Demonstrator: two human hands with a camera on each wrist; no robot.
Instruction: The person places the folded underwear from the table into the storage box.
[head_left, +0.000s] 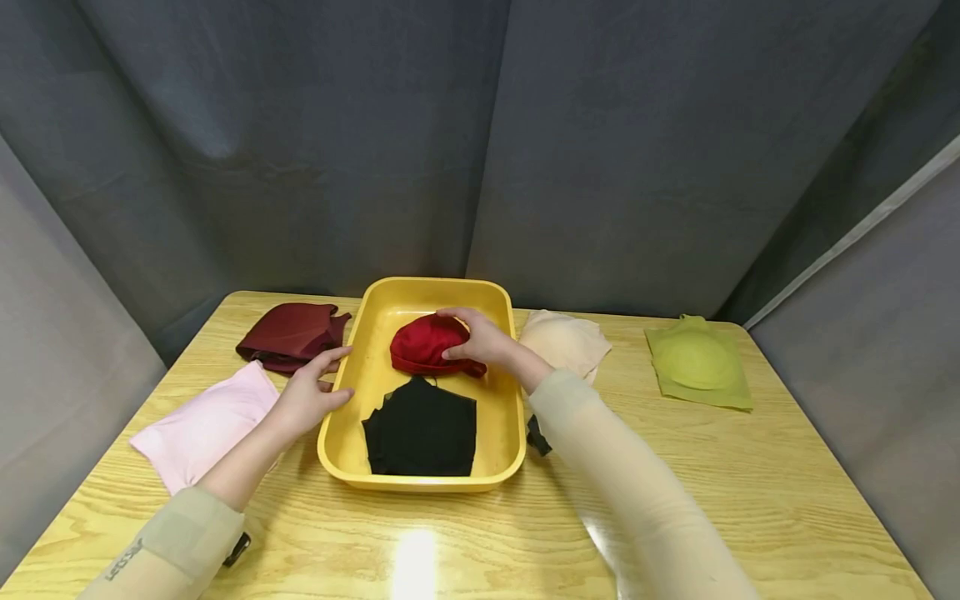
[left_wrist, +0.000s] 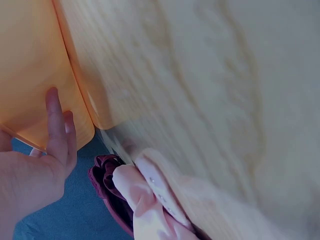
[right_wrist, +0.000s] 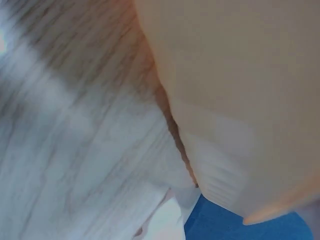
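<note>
A yellow tray [head_left: 422, 482] stands on the table in the head view. Inside it, toward the back, is a folded red bra [head_left: 422, 343]. My right hand [head_left: 483, 343] reaches over the tray's right rim and holds the red bra's right end between thumb and fingers. A folded black garment [head_left: 423, 429] lies flat in the front half of the tray. At the tray's left side is my left hand [head_left: 303, 400], its fingers fairly straight and touching the rim; in the left wrist view those fingers [left_wrist: 56, 125] lie against the tray wall [left_wrist: 30, 75]. The right wrist view does not show the red bra.
Left of the tray lie a maroon bra [head_left: 288, 333] and a pink garment [head_left: 213, 421]. To the right are a beige bra [head_left: 566, 340] and a yellow-green bra [head_left: 693, 362]. Something small and black [head_left: 537, 437] shows beside the right sleeve. Grey curtains [head_left: 360, 150] surround the table.
</note>
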